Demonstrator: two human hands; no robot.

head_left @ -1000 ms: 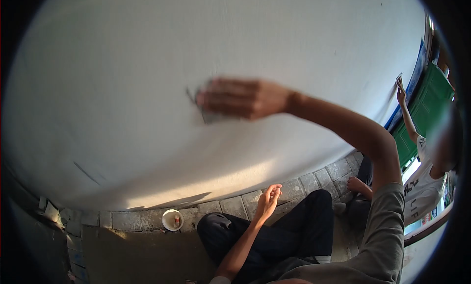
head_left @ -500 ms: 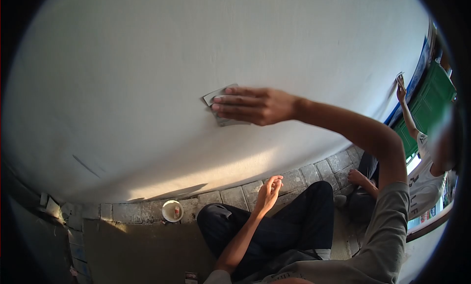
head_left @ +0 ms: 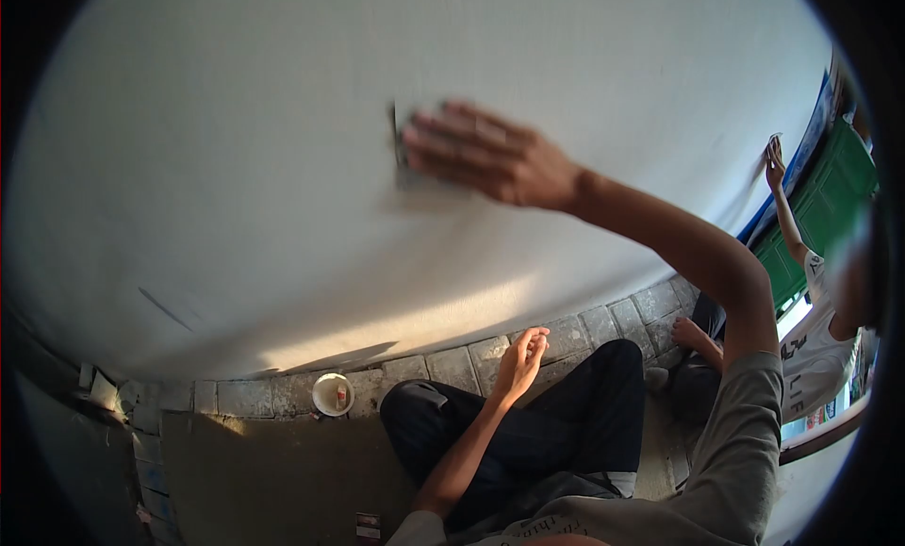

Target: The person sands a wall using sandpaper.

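Note:
My right hand (head_left: 471,153), smeared by motion, lies flat on the white wall (head_left: 236,150) and presses a sheet of sandpaper (head_left: 403,176) against it. Only the grey sheet's left and lower edges show past my fingers; the rest is hidden beneath them. Lower down, my left hand (head_left: 520,361) hovers above my crossed legs (head_left: 490,442), its fingers loosely bent and apart, with nothing visible in it. That hand is off the wall.
A white cup (head_left: 332,395) with something small inside stands on the paving blocks (head_left: 452,369) along the wall's foot. A small pack (head_left: 368,525) lies on the floor. At right, a co-worker (head_left: 820,357) sits with a hand (head_left: 775,167) raised to the wall, near a green door (head_left: 830,206).
My right hand has moved up the wall with the sandpaper and tilted, fingers pointing more to the upper left. My left hand has hardly moved.

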